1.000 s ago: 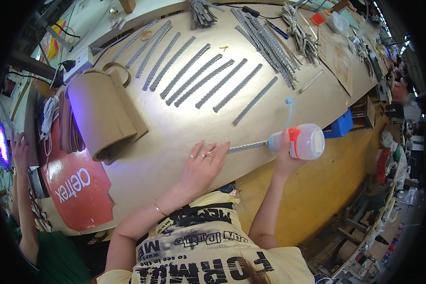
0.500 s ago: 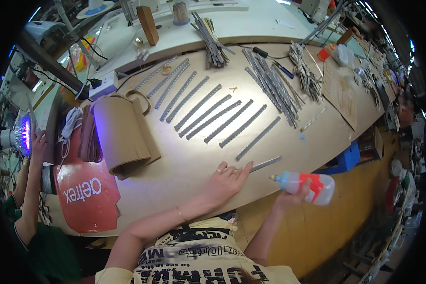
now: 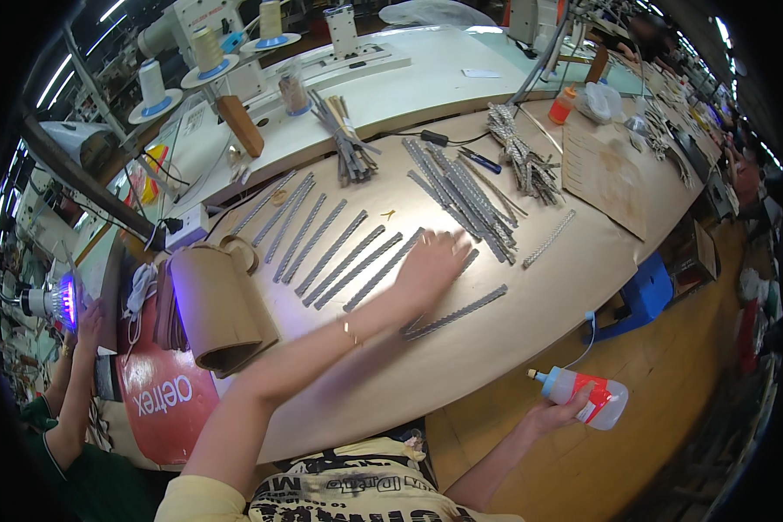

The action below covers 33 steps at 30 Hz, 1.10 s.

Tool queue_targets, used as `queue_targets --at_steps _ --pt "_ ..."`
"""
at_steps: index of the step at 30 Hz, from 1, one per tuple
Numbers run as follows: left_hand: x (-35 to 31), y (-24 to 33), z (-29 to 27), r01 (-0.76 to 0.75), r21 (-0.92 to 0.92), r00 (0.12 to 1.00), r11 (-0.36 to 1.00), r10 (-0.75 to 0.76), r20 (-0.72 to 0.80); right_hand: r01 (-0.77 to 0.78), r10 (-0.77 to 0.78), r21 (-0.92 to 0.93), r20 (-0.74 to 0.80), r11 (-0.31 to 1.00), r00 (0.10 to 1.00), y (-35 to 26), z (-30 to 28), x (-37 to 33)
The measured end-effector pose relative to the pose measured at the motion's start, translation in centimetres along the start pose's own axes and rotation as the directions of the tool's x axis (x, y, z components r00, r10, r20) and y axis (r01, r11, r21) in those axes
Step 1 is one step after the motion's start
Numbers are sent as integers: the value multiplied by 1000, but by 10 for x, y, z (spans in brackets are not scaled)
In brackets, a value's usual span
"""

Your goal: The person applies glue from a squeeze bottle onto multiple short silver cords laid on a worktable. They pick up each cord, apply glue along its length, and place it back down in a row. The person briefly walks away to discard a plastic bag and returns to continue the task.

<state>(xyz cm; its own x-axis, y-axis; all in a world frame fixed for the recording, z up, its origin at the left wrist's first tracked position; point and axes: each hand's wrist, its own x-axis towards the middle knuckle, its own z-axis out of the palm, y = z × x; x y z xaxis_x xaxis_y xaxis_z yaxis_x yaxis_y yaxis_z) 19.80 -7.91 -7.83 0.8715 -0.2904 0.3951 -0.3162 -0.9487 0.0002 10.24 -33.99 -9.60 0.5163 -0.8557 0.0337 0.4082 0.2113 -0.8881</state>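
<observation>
My left hand reaches over the row of grey braided strips, its fingers pointing down at one of them. That strip is partly covered by the hand, and whether the fingers grip it is hidden. Just nearer lies another braided strip, slanting on the brown-covered table. Off the table's near edge, my right hand is closed around a clear squeeze bottle with a red label and blue nozzle cap. The bottle is tilted, nozzle toward the left.
A rolled brown sheet stands at left, near a red sheet and a lit lamp by another person's hands. Bundled strips, pliers and a stained board lie beyond. A blue stool is under the table edge.
My left hand has left the nearest strip and moved farther over the row. The bottle in my right hand has moved away from the strips, down and right. The view has shifted.
</observation>
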Motion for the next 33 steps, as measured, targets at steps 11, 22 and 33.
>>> queue_targets --at_steps 11,22,33 --pt "80 -85 50 12 -111 987 994 6 159 -13 12 -32 -40 999 999 3 -8 12" --pt "-24 0 -60 -240 -358 948 902 137 -289 20 -19 5 -30 1000 999 0 -5 11" --pt "-195 31 -58 -165 -757 898 632 413 149 112 -88 -71 277 991 957 -10 14 2"
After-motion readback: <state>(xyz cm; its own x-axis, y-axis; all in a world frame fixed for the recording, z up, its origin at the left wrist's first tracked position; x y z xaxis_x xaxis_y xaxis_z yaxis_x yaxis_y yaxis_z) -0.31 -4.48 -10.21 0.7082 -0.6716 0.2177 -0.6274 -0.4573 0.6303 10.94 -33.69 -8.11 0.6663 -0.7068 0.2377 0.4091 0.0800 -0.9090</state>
